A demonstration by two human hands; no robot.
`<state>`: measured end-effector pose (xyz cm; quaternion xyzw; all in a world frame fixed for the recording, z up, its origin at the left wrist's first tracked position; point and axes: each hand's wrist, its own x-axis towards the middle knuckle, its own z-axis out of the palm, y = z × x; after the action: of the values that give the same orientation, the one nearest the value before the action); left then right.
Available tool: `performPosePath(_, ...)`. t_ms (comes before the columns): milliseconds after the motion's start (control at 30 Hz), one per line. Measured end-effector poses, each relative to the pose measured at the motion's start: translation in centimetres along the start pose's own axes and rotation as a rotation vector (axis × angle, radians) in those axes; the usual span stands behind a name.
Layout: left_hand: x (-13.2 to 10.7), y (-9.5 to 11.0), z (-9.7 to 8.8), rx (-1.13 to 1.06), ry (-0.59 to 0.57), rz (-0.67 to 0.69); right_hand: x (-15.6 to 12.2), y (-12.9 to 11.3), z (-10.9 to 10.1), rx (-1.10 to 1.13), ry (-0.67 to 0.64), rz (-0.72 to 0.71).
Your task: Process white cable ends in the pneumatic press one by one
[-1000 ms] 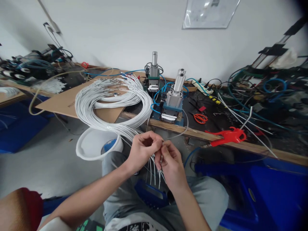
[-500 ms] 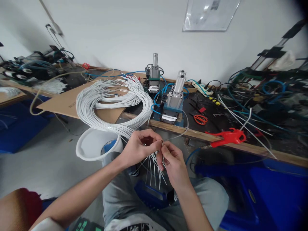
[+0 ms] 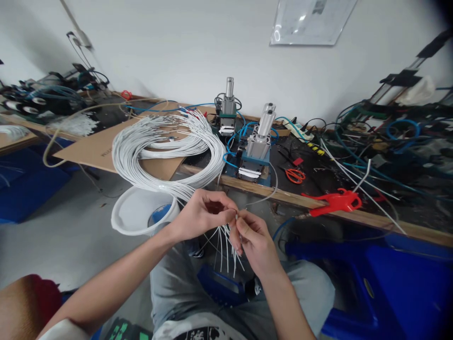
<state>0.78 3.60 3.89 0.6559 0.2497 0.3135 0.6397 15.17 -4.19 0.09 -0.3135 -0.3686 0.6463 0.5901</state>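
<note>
A thick bundle of white wires [image 3: 166, 151] loops across a cardboard sheet [image 3: 95, 148] on the bench and runs down to my hands. My left hand [image 3: 201, 217] is closed, pinching the wires near their ends. My right hand [image 3: 253, 238] is closed too, its fingertips gripping one thin wire end right beside the left thumb. Several loose wire ends [image 3: 226, 250] fan out downward between both hands, above my lap. A single thin wire arcs from my fingers up toward the small pneumatic press [image 3: 256, 151].
A second press [image 3: 227, 111] stands behind the first one. Orange scissors [image 3: 294, 175] and a red air gun [image 3: 334, 202] lie on the bench to the right, among tangled cables. A white bucket [image 3: 139, 212] sits on the floor at left. Blue crates [image 3: 389, 283] are at right.
Both hands stay together on the wire ends and have drifted slightly up and left. The fingers have shifted a little along the wire.
</note>
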Motion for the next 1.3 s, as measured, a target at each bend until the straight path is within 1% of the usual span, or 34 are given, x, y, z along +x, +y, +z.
performPosePath(100, 0.0, 0.2, 0.1, 0.033, 0.012, -0.019, 0.1, 0.0, -0.1, -0.025, 0.004, 0.009)
performPosePath(167, -0.1, 0.4, 0.1, 0.089, 0.028, -0.022, 0.1, -0.1, -0.1, -0.079, 0.02, -0.002)
performPosePath(267, -0.3, 0.6, 0.3, 0.254, 0.102, 0.006, 0.1, 0.1, 0.1, -0.271, 0.104, -0.059)
performPosePath(367, -0.4, 0.3, 0.7, 0.393, 0.229, 0.03, 0.0, 0.6, 0.4, -0.578, 0.258, -0.196)
performPosePath(433, -0.3, 0.1, 1.1, 0.362, 0.281, 0.016, -0.1, 1.0, 0.6, -0.755, 0.353, -0.32)
performPosePath(500, -0.2, -0.1, 1.2, 0.264, 0.286, 0.022, -0.1, 1.3, 0.5, -0.851, 0.42, -0.425)
performPosePath(567, -0.2, -0.2, 1.1, 0.194, 0.238, 0.058, -0.1, 1.2, 0.5, -0.87, 0.463, -0.485)
performPosePath(633, -0.2, -0.2, 0.7, 0.19, 0.18, 0.087, 0.0, 1.0, 0.5, -0.838, 0.483, -0.499)
performPosePath(700, -0.3, -0.2, 0.1, 0.258, 0.161, 0.115, 0.1, 0.6, 0.5, -0.785, 0.492, -0.483)
performPosePath(733, -0.3, -0.3, -0.2, 0.319, 0.171, 0.157, 0.1, 0.5, 0.5, -0.762, 0.492, -0.47)
performPosePath(767, -0.3, -0.3, -0.5, 0.399, 0.182, 0.228, 0.1, 0.4, 0.5, -0.749, 0.488, -0.457)
performPosePath(833, -0.4, -0.2, -1.0, 0.599, 0.173, 0.44, 0.2, 0.4, 0.5, -0.751, 0.461, -0.437)
performPosePath(900, -0.4, 0.2, -1.4, 0.805, 0.103, 0.642, 0.1, 0.4, 0.5, -0.765, 0.418, -0.42)
performPosePath(933, -0.4, 0.4, -1.6, 0.893, 0.052, 0.708, 0.1, 0.3, 0.5, -0.764, 0.389, -0.41)
performPosePath(1000, -0.2, 1.1, -2.0, 1.01, -0.045, 0.766, 0.1, 0.1, 0.3, -0.73, 0.322, -0.375)
performPosePath(1033, -0.1, 1.4, -2.2, 1.029, -0.085, 0.766, 0.1, -0.1, 0.2, -0.706, 0.281, -0.347)
performPosePath(1100, 0.1, 2.0, -2.5, 0.982, -0.15, 0.722, 0.2, -0.7, -0.2, -0.66, 0.183, -0.284)
performPosePath(1233, 0.2, 2.9, -2.6, 0.735, -0.25, 0.522, 0.6, -1.9, -1.3, -0.517, -0.091, -0.139)
performPosePath(1300, 0.2, 3.0, -2.4, 0.625, -0.261, 0.427, 0.9, -2.1, -1.7, -0.401, -0.226, -0.085)
